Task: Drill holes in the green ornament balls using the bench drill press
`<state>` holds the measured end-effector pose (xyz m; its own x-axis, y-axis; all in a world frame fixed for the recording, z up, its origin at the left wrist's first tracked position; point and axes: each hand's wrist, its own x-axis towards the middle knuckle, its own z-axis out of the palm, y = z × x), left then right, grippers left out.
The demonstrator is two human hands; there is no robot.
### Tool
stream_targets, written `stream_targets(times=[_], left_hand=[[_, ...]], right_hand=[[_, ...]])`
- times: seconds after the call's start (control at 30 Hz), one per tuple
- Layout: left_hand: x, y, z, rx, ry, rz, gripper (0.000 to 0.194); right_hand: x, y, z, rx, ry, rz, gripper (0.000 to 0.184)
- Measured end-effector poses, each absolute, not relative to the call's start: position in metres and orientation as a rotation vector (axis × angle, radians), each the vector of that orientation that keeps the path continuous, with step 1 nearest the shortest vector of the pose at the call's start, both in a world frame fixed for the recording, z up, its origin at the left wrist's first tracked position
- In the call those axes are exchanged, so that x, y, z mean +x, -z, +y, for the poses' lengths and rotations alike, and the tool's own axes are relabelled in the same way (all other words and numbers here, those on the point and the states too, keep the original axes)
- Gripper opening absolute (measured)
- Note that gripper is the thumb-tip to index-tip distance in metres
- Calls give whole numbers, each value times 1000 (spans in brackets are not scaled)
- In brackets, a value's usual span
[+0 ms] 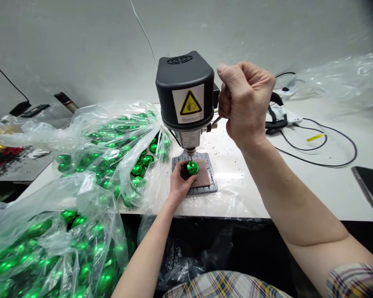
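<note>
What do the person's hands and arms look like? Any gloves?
No gloves: the left hand and right hand are bare, and no watch shows. A pale checked sleeve with dark blue and yellow lines ends just above the right elbow. No left sleeve shows.

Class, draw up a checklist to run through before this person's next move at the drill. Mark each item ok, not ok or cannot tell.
1. Green ball lined up below the drill bit: ok, as far as this view shows.
2. Ball steadied: ok; the left hand grips its side.
3. Left fingers well away from the bit: not ok, in my judgement; they curl round the ball close to it.
4. Right hand on a handle: cannot tell; it is a closed fist beside the drill, its inside hidden.
5. Loose plastic kept well away: not ok; the clear bag lies close beside the drill's base.
</note>
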<state>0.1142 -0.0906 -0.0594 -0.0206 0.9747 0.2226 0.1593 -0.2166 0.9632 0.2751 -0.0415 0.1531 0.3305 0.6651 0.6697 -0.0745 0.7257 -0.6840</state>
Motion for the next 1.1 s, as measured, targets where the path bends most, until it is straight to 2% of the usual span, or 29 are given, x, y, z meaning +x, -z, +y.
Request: stream_targets(times=[0.2, 0.37, 0.6, 0.8, 1.1], left_hand=[[116, 65, -92, 1484, -1298, 1188, 55], [117, 64, -91, 1453, -1295, 1213, 47], [118, 62, -89, 1391, -1315, 1183, 49], [116, 52, -85, 1406, -1250, 1139, 43], [114, 56, -85, 1487, -1221, 1171, 54]], right_hand=[[274, -155, -46, -614, -506, -1128, 58], [273, -154, -49, -616, -460, -1124, 61], [274, -147, -47, -610, -375, -1174, 62], [274, -146, -49, -604, -369, -1187, 60], [275, -145, -51, -610, -397, -1177, 59]])
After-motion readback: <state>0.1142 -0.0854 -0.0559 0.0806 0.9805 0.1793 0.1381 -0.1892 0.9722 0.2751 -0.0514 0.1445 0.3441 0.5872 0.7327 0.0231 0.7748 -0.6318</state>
